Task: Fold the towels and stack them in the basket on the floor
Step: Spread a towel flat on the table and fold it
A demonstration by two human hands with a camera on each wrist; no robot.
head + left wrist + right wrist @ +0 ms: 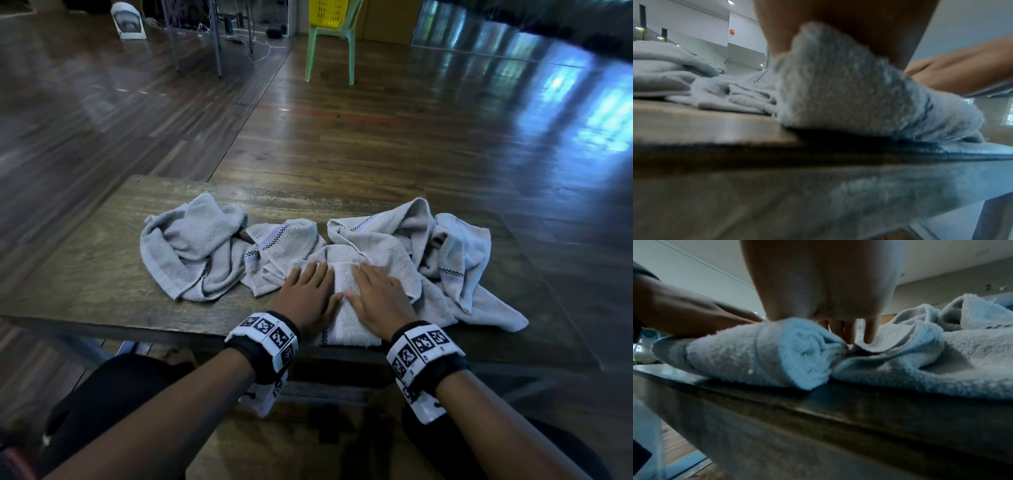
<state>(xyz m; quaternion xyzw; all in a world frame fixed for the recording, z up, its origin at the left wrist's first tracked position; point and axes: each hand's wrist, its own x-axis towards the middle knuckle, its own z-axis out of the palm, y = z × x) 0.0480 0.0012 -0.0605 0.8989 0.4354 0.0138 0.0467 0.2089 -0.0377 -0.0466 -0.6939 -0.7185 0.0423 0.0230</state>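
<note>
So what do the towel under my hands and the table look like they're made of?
Folded towel: looks like looped terry cloth, probably cotton; pale grey, matte and fuzzy, with a checked woven band near its hem. Table: appears to be wood or wood-look laminate; brown streaky grain with a dull sheen. Which one, the pictures cannot settle.

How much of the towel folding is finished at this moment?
Done: nothing stacked; no basket shows. In hand: the left hand and right hand press flat on one folded towel at the table edge. Left: the crumpled towels behind it.
</note>
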